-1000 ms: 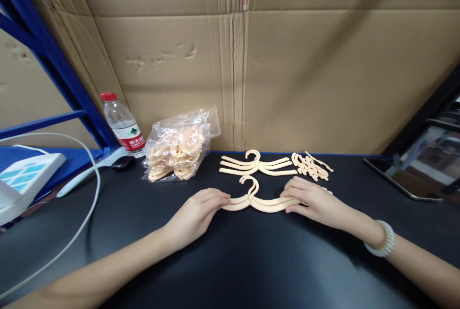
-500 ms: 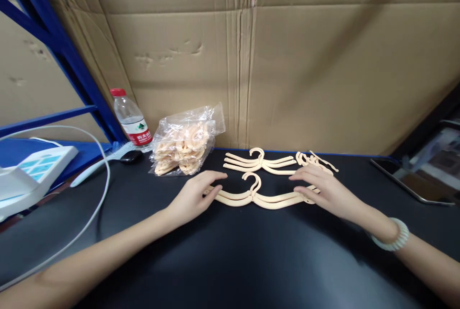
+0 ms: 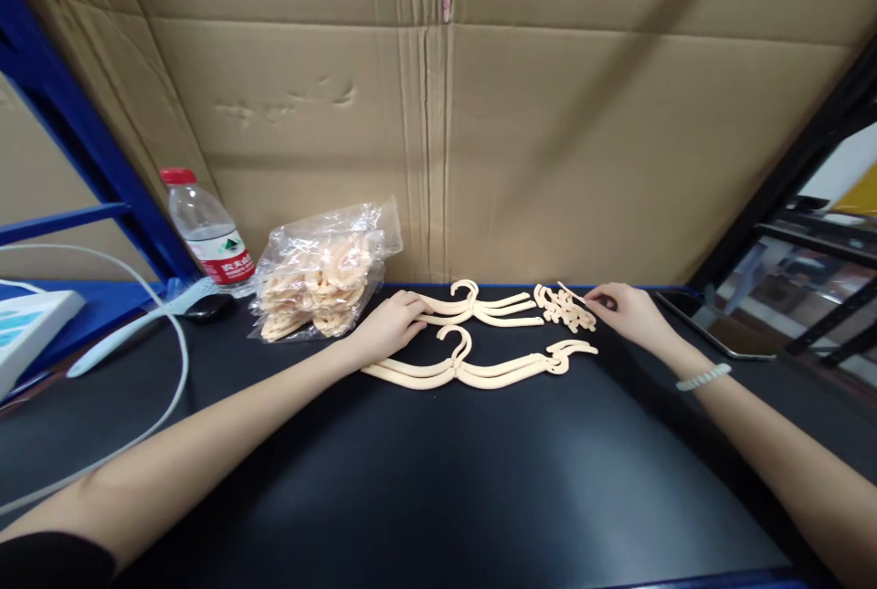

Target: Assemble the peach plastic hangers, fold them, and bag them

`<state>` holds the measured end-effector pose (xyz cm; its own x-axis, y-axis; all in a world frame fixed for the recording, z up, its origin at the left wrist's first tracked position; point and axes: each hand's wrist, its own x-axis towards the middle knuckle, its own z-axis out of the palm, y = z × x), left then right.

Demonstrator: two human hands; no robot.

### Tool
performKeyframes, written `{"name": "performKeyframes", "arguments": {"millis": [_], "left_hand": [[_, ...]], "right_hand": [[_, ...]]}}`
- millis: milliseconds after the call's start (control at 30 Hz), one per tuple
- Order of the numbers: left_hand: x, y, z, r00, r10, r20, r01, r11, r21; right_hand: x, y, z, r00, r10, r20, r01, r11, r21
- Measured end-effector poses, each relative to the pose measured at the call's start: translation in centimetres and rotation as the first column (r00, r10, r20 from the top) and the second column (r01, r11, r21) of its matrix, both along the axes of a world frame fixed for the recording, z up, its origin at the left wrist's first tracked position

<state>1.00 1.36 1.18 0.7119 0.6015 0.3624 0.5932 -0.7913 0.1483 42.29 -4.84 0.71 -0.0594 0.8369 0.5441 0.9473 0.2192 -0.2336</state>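
Two groups of cream plastic clothes hangers lie flat on the black table, hooks pointing away from me. At the left end of the back hangers [image 3: 483, 304] is my left hand [image 3: 390, 326], thumb and fingers closed around their arm tips. The front hangers [image 3: 452, 372] lie nearer me, with a small curved cream piece [image 3: 565, 353] at their right end. My right hand [image 3: 634, 315] pinches the end of a thin cream strip [image 3: 572, 293] over a heap of small curly cream parts [image 3: 565, 310]. My right wrist wears a pale coiled band [image 3: 703, 377].
A clear plastic bag [image 3: 322, 269] of cream parts stands at the back left, beside a red-capped water bottle [image 3: 209, 228]. A white cable [image 3: 182, 361] curves across the left. A flat dark device [image 3: 716, 329] lies right. Cardboard [image 3: 582, 132] walls the back.
My left hand has moved from the front hangers to the back ones. My right hand has left the front hangers' right end and moved back to the small parts. The view has shifted right.
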Motion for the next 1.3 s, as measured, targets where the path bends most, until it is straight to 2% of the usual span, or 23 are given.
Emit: {"name": "performKeyframes", "arguments": {"millis": [333,567,733,833,1067,1200,1300], "left_hand": [[0.7,0.7,0.0,0.999,-0.019,0.028,0.02,1.0,-0.023],[0.9,0.1,0.8,0.988,0.045,0.148,-0.034,0.996,-0.081],[0.3,-1.4,1.6,0.961,0.094,0.259,-0.059,0.989,-0.139],[-0.7,-3.2,1.8,0.933,0.136,0.334,-0.077,0.98,-0.184],[-2.6,-8.4,0.6,0.858,0.251,0.448,-0.116,0.945,-0.306],[-2.5,-9.0,-0.3,0.837,0.26,0.482,-0.107,0.941,-0.322],[-2.5,-8.7,-0.4,0.827,0.261,0.498,-0.11,0.944,-0.312]], "right_hand": [[2.3,1.6,-2.0,0.983,-0.181,0.043,0.184,0.98,-0.079],[2.4,2.2,-2.9,0.975,-0.189,0.115,0.212,0.949,-0.235],[2.9,2.5,-3.2,0.958,-0.268,0.103,0.287,0.904,-0.317],[3.4,2.6,-3.4,0.954,-0.286,0.088,0.298,0.888,-0.351],[4.3,3.2,-3.9,0.959,-0.277,0.054,0.278,0.893,-0.354],[4.2,3.0,-3.8,0.96,-0.279,-0.011,0.261,0.91,-0.322],[3.9,2.2,-2.9,0.96,-0.259,-0.103,0.224,0.936,-0.272]]}}
